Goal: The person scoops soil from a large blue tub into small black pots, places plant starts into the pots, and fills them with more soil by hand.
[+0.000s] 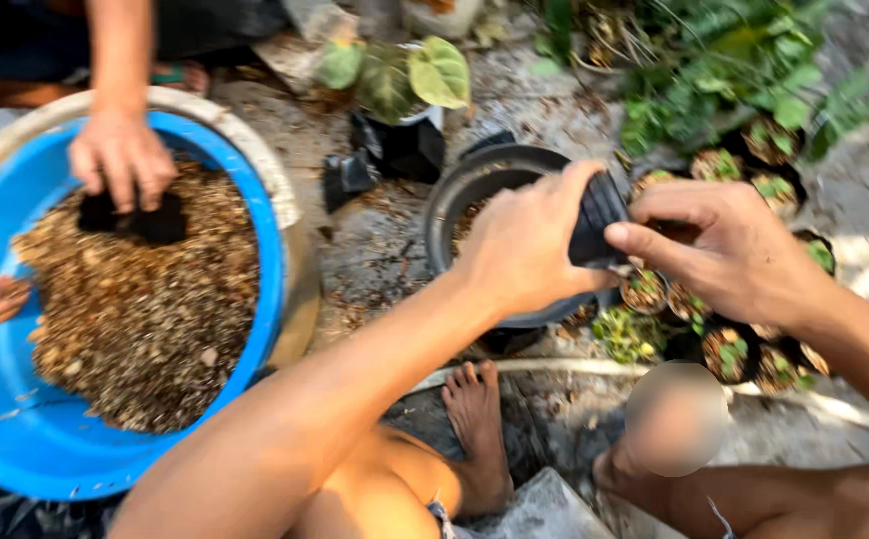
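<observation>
Left hand (524, 245) and right hand (729, 250) both grip a small black nursery bag (596, 222), fingers closed on its rim. Bag is held above the dark round pot (459, 195). Another person's hand (120, 158) rests in the blue basin (15, 419) of potting mix.

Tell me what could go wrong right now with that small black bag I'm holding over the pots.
1. Both the left hand and the right hand pinch the limp small black bag by its edge; it could slip and drop onto the seedling pots below.
2. A co-worker's hand works in the blue basin of potting mix; reaching there to fill the bag might cause a bump and spill some mix.
</observation>
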